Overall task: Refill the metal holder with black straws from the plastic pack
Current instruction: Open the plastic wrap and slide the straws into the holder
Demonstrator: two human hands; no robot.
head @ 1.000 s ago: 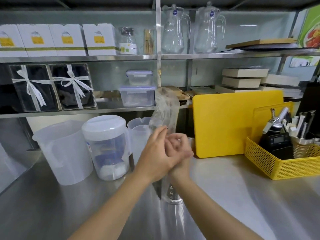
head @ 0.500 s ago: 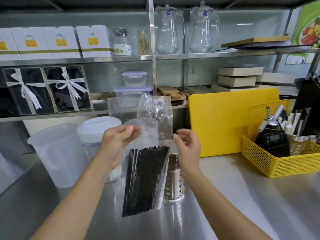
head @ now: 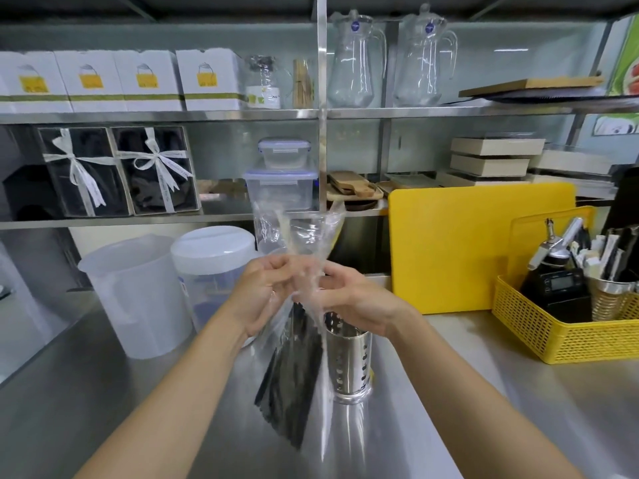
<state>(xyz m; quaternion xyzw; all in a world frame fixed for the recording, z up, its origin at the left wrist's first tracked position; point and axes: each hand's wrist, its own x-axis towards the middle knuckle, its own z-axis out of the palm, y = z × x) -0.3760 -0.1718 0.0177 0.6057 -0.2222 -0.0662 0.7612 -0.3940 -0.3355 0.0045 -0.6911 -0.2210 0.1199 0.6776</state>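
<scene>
Both hands have closed together, left hand (head: 264, 292) and right hand (head: 349, 295) pinching the plastic pack (head: 304, 243) (black straws (head: 290, 375) inside), opening it beside the metal holder (head: 347, 357).

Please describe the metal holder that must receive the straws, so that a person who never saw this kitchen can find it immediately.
On the steel counter, look in front of the big yellow cutting board, just under the right hand. The metal holder stands upright there, beside the hanging plastic pack. Unlike the white plastic jugs to its left, it is a shiny cylinder with punched holes.
</scene>
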